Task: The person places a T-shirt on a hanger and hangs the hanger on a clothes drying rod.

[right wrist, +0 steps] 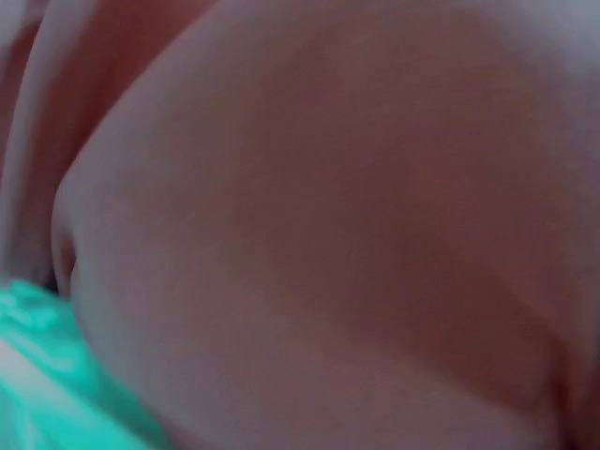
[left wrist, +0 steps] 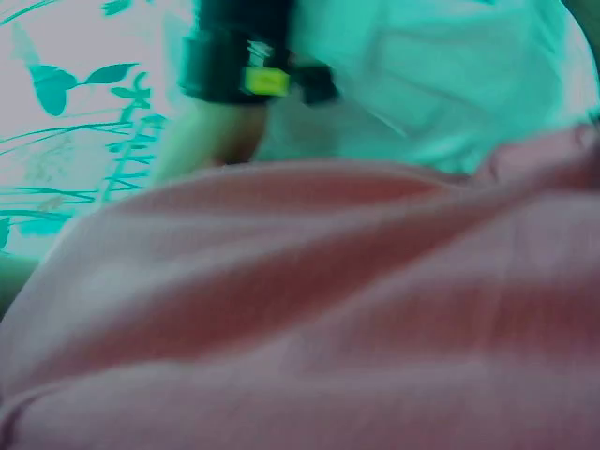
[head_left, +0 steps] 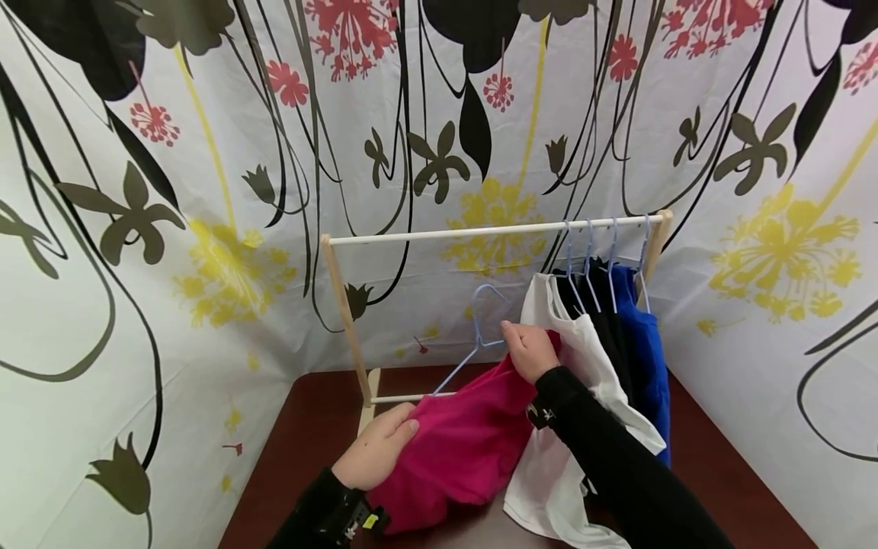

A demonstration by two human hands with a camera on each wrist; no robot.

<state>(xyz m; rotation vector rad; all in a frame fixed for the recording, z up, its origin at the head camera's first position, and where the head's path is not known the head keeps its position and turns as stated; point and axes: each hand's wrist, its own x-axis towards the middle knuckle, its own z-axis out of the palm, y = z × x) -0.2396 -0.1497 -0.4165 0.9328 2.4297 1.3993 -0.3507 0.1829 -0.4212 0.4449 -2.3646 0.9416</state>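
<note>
A bright pink garment (head_left: 466,442), likely a shirt, is stretched between both hands in front of the rack. Its fabric (left wrist: 309,309) fills most of the left wrist view and nearly all of the right wrist view. My left hand (head_left: 376,448) grips its left edge, thumb on top and fingers hidden behind the cloth. Higher up on the right, my right hand (head_left: 531,351) holds the bunched upper edge beside the hanger. A light blue hanger (head_left: 478,335) rises out of the garment; its hook stands below the rail, apart from it.
A wooden rack with a white rail (head_left: 439,233) stands on a dark red-brown table (head_left: 302,442). At its right end hang a white garment (head_left: 597,358), black ones (head_left: 607,320) and a blue one (head_left: 648,351). A flower-patterned curtain (head_left: 384,305) surrounds the table.
</note>
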